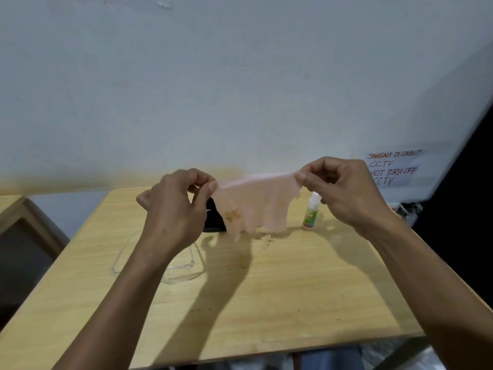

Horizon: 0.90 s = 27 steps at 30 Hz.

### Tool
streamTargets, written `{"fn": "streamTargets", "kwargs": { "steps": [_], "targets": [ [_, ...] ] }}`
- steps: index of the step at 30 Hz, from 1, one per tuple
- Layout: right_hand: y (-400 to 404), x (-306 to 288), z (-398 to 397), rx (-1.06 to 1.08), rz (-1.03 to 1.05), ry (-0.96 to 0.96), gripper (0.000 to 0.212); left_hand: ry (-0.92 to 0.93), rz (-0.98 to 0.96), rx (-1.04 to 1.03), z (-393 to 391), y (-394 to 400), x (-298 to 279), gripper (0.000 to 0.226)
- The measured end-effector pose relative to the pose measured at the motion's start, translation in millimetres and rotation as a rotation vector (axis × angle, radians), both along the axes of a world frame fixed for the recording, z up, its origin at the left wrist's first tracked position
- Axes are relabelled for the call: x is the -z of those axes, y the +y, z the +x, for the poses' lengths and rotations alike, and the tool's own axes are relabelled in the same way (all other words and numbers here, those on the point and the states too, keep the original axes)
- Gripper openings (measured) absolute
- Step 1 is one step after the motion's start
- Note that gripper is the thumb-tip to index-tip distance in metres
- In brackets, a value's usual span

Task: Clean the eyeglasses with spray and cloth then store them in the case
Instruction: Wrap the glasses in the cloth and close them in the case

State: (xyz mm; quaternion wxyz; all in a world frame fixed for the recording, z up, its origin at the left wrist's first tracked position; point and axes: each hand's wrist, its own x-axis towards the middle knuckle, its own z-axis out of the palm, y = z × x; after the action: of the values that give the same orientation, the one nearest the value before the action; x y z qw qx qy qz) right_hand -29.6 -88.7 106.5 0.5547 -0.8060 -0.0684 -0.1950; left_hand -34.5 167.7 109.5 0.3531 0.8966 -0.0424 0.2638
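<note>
A thin pink cloth (257,206) with a small gold print hangs stretched in the air above the table. My left hand (173,209) pinches its left top corner and my right hand (344,193) pinches its right top corner. Clear-framed eyeglasses (184,271) lie on the wooden table (266,303) under my left forearm, partly hidden by it. A black case (213,218) sits behind the cloth, mostly covered by it and my left hand. A small white and green spray bottle (310,212) stands upright under my right hand.
The table stands against a pale wall. A handwritten paper notice (392,166) is stuck to the wall at the right. Another wooden piece of furniture (24,217) stands to the left of the table. Dark space lies beyond the table's right edge.
</note>
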Motion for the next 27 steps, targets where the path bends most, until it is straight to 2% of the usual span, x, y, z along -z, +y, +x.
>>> {"fn": "streamTargets", "kwargs": {
  "steps": [2, 5, 7, 10, 14, 16, 18, 20, 23, 25, 27],
  "targets": [
    [-5.5, 8.1, -11.2, 0.007, -0.063, -0.048, 0.008, -0.034, 0.068, 0.016, -10.6, 0.6, 7.1, 0.015],
    [-13.3, 43.8, -40.0, -0.002, -0.181, -0.007, 0.007, -0.034, 0.220, 0.073, -33.8, 5.8, 41.4, 0.019],
    [-18.8, 76.5, -59.2, 0.010, -0.338, 0.063, 0.007, 0.035, 0.333, 0.106, -49.9, 10.1, 73.1, 0.015],
    [-20.8, 113.4, -80.6, -0.031, -0.459, 0.184, 0.008, 0.177, 0.411, 0.127, -68.2, 15.4, 113.3, 0.017],
    [-19.7, 138.1, -93.1, -0.046, -0.539, 0.154, 0.008, 0.192, 0.383, 0.148, -80.8, 20.0, 135.5, 0.005],
    [-19.2, 142.5, -96.3, -0.028, -0.560, 0.146, 0.004, 0.199, 0.351, 0.145, -85.1, 19.4, 136.2, 0.022],
    [-18.8, 144.4, -100.0, -0.008, -0.566, 0.136, 0.010, 0.189, 0.351, 0.156, -87.8, 18.1, 136.5, 0.028],
    [-17.4, 143.9, -104.0, 0.011, -0.560, 0.148, 0.016, 0.207, 0.352, 0.162, -90.6, 17.8, 136.5, 0.024],
    [-14.9, 142.8, -109.6, 0.003, -0.546, 0.205, 0.023, 0.258, 0.352, 0.174, -93.7, 18.8, 138.8, 0.004],
    [-15.1, 143.1, -111.7, 0.001, -0.540, 0.215, 0.030, 0.286, 0.338, 0.178, -96.0, 19.5, 140.1, 0.004],
    [-14.5, 142.5, -112.8, 0.008, -0.531, 0.230, 0.029, 0.283, 0.321, 0.168, -97.2, 20.7, 140.7, 0.006]
  ]
}}
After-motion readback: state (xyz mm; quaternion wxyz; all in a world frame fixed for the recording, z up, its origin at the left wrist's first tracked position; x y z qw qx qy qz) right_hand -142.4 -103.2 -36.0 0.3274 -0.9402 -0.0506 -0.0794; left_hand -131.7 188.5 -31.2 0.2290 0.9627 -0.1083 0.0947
